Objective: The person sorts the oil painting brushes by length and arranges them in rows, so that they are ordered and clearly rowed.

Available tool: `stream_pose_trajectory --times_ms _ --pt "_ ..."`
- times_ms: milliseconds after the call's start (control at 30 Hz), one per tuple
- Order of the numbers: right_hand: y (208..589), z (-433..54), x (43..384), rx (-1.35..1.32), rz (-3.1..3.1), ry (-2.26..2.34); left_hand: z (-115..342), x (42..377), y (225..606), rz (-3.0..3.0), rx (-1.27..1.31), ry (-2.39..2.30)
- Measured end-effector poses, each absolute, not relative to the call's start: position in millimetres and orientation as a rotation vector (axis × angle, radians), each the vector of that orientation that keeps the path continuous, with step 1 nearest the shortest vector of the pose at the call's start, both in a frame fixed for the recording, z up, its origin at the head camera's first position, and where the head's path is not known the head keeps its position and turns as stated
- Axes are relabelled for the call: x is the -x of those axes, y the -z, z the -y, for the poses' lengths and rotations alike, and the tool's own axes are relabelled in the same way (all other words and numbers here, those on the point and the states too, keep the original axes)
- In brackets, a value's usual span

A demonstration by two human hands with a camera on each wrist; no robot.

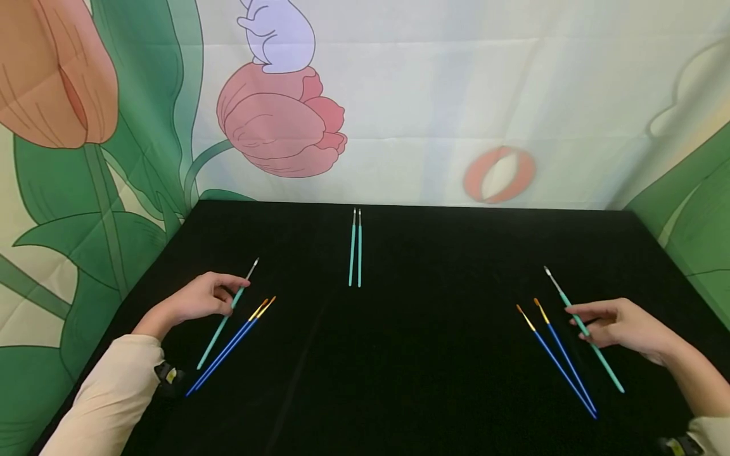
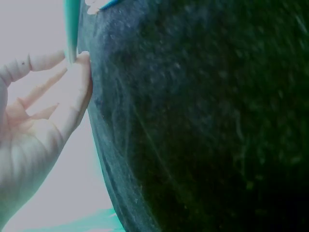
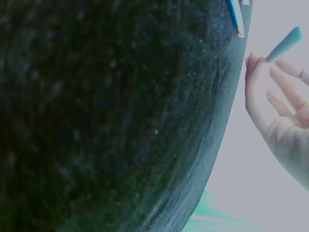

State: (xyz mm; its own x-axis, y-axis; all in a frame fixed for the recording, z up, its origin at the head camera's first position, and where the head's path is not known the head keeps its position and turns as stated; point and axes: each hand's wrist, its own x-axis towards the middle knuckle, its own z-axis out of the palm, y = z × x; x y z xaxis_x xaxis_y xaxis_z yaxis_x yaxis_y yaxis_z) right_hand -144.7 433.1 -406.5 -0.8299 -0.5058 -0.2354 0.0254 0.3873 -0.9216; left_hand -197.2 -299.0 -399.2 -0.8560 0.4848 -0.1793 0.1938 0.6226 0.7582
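Note:
In the head view, my left hand (image 1: 208, 296) pinches a teal paintbrush (image 1: 212, 342) by its handle, its pale bristles pointing away from me. Across the table, my right hand (image 1: 624, 326) holds a matching teal paintbrush (image 1: 608, 369) between thumb and fingers, bristles also to the far side. Two blue paintbrushes (image 1: 227, 348) with gold ferrules lie close beside the left one. Another blue pair (image 1: 554, 360) fans out just left of the right hand. The left wrist view shows a teal handle (image 2: 72, 26) at the fingertips; a teal handle end (image 3: 287, 43) sticks out in the right wrist view.
Two more teal paintbrushes (image 1: 360, 256) lie side by side near the back edge of the black table (image 1: 410, 354). Behind it hangs a printed curtain (image 1: 410, 95) with flowers, which also lines the left and right sides.

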Motion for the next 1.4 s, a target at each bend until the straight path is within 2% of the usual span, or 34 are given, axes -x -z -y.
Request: stream_pose_trajectory --times_ms 567,1400 --pt "406 -415 141 0.438 -2.127 1.680 286 193 401 -2.596 -0.564 -1.196" --pt "404 -392 146 0.358 -2.303 1.657 264 199 397 -2.654 -0.539 -1.355"
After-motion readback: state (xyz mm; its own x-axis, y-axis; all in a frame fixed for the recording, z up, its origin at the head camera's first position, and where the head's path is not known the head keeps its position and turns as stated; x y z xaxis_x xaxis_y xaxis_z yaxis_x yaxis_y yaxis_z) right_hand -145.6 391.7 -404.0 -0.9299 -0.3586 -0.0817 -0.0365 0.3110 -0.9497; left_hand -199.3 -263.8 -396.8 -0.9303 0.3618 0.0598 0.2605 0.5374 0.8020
